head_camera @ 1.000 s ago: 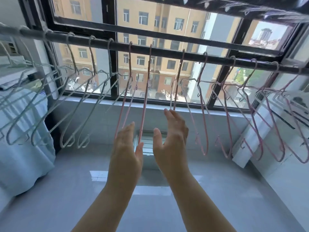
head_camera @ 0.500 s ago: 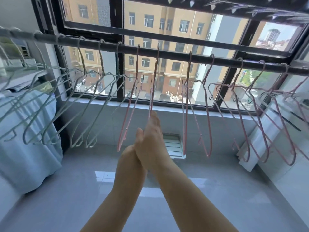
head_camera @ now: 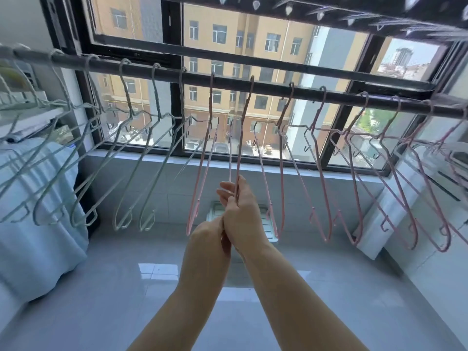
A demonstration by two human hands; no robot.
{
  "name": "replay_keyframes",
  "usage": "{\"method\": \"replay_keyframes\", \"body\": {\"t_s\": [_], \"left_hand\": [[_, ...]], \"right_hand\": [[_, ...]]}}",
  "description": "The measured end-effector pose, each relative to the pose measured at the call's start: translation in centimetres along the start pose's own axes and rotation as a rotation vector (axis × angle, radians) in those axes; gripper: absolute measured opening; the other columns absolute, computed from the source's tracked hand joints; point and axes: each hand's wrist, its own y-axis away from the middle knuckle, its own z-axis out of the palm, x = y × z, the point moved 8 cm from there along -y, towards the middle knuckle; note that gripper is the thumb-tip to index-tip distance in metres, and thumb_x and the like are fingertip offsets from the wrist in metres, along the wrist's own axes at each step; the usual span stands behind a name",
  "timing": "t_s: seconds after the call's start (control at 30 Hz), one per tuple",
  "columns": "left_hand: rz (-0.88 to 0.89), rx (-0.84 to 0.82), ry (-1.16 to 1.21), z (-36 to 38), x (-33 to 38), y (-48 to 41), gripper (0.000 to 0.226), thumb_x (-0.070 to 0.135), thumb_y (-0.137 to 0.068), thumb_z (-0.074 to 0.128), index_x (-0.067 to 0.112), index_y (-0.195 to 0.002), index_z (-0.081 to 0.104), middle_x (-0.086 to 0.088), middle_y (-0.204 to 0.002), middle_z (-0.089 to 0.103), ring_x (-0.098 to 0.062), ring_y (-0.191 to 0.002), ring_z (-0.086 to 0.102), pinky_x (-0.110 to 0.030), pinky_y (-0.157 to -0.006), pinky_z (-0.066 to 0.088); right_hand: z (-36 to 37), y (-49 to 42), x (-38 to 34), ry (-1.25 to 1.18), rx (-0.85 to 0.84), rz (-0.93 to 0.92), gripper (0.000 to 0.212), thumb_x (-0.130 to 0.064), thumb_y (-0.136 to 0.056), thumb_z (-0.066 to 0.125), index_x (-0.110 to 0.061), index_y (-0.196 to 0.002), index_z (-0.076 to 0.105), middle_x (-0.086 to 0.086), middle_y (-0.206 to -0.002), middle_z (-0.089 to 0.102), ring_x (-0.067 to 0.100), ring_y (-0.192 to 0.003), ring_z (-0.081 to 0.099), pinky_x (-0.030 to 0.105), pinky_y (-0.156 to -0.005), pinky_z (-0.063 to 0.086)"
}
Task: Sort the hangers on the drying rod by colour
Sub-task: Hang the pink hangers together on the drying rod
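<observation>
A dark drying rod [head_camera: 278, 87] runs across the window. Several pale grey-white hangers [head_camera: 131, 173] hang on its left part and several pink hangers [head_camera: 321, 173] on its middle and right part. One pink hanger [head_camera: 244, 127] hangs edge-on at the middle. Its lower end goes down between my two hands, which are pressed together below the rod. My right hand [head_camera: 243, 214] is on top with its back towards me. My left hand [head_camera: 207, 239] lies lower and to the left, its fingers mostly hidden behind the right one.
A light blue cloth [head_camera: 30, 211] hangs at the left. A white unit [head_camera: 395, 198] leans on the right wall. Overhead is a clip rack [head_camera: 329, 8]. A black window frame [head_camera: 177, 97] stands behind the rod, and a white floor grate [head_camera: 266, 224] lies below it.
My hands, apart with fingers spread a second ago, have come together around the lower end of the middle pink hanger. The view has tilted slightly.
</observation>
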Motion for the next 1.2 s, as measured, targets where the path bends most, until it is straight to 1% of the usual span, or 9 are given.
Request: {"method": "replay_keyframes", "body": {"t_s": [0.1, 0.27, 0.43, 0.57, 0.67, 0.77, 0.87, 1.1, 1.2], "left_hand": [[0.015, -0.023, 0.003, 0.5, -0.2, 0.0, 0.015, -0.011, -0.072, 0.061, 0.004, -0.073, 0.066, -0.012, -0.063, 0.067, -0.022, -0.053, 0.058, -0.014, -0.048, 0.038], [0.047, -0.025, 0.014, 0.9, 0.0, 0.0, 0.015, -0.009, -0.070, 0.068, 0.004, -0.078, 0.068, -0.009, -0.065, 0.070, -0.022, -0.056, 0.063, -0.012, -0.053, 0.039], [0.099, -0.051, 0.009, -0.2, 0.6, 0.5, 0.029, -0.002, -0.065, 0.075, 0.009, -0.090, 0.069, -0.003, -0.074, 0.073, -0.020, -0.066, 0.067, -0.004, -0.054, 0.039], [0.211, 0.001, -0.030, -3.3, 0.9, 1.1, 0.053, 0.004, -0.055, 0.083, 0.012, -0.104, 0.065, 0.002, -0.092, 0.070, -0.016, -0.085, 0.065, -0.014, -0.076, 0.045], [0.175, 0.104, -0.017, -6.0, -0.5, 0.6, 0.047, 0.008, -0.066, 0.076, 0.013, -0.110, 0.062, 0.000, -0.101, 0.067, -0.019, -0.088, 0.063, -0.022, -0.078, 0.046], [0.074, 0.154, -0.028, -7.4, -2.5, 0.2, 0.048, 0.008, -0.073, 0.070, 0.008, -0.119, 0.056, -0.014, -0.108, 0.065, -0.033, -0.096, 0.063, -0.042, -0.080, 0.050], [0.019, 0.107, -0.049, -7.4, -4.0, 0.3, 0.051, 0.009, -0.077, 0.068, 0.006, -0.125, 0.051, -0.018, -0.112, 0.063, -0.035, -0.099, 0.062, -0.047, -0.081, 0.052], [0.063, -0.046, -0.035, -5.8, -5.2, -0.6, 0.041, -0.003, -0.078, 0.062, 0.007, -0.117, 0.058, -0.010, -0.097, 0.071, -0.022, -0.081, 0.068, -0.022, -0.074, 0.048], [0.056, -0.045, 0.015, -6.0, -5.4, -1.0, 0.033, 0.002, -0.081, 0.062, 0.011, -0.112, 0.063, -0.005, -0.096, 0.072, -0.012, -0.079, 0.067, -0.003, -0.072, 0.041]], "right_hand": [[-0.3, 0.0, 0.1, 0.003, 0.009, 0.003, 0.041, 0.003, -0.094, 0.026, -0.012, -0.131, 0.036, -0.003, -0.106, 0.050, 0.008, -0.099, 0.055, 0.015, -0.088, 0.046], [-0.5, 0.2, 0.0, 0.033, 0.018, 0.021, 0.045, 0.003, -0.094, 0.027, -0.012, -0.136, 0.032, -0.004, -0.105, 0.049, 0.005, -0.095, 0.054, 0.008, -0.080, 0.045], [-1.5, 1.1, -0.7, 0.215, 0.077, 0.003, 0.048, -0.010, -0.093, 0.039, -0.016, -0.139, 0.027, -0.002, -0.132, 0.037, 0.017, -0.128, 0.039, 0.034, -0.110, 0.031], [-1.5, 3.3, -5.0, 0.358, 0.251, -0.334, 0.050, -0.008, -0.088, 0.044, -0.011, -0.136, 0.031, 0.002, -0.141, 0.026, 0.009, -0.134, 0.022, 0.009, -0.109, 0.016], [0.6, 3.8, -7.0, 0.409, 0.197, -0.473, 0.046, -0.009, -0.086, 0.046, -0.009, -0.132, 0.039, 0.003, -0.135, 0.038, 0.013, -0.128, 0.035, 0.022, -0.108, 0.029], [2.9, 2.7, -6.5, 0.419, 0.014, -0.360, 0.050, -0.014, -0.090, 0.048, -0.014, -0.137, 0.033, 0.002, -0.138, 0.039, 0.012, -0.129, 0.036, 0.028, -0.110, 0.031], [4.7, 0.8, -4.6, 0.427, -0.113, -0.141, 0.058, -0.019, -0.092, 0.048, -0.011, -0.143, 0.021, 0.007, -0.148, 0.030, 0.018, -0.136, 0.029, 0.037, -0.114, 0.027], [7.4, 0.4, -1.6, 0.167, -0.107, 0.122, 0.044, -0.008, -0.094, 0.040, -0.012, -0.137, 0.030, 0.004, -0.126, 0.050, 0.018, -0.111, 0.050, 0.036, -0.102, 0.041], [7.6, 0.2, -1.0, -0.074, -0.052, 0.157, 0.040, 0.001, -0.093, 0.036, -0.014, -0.131, 0.038, -0.003, -0.105, 0.054, 0.012, -0.093, 0.056, 0.026, -0.085, 0.049]]}}
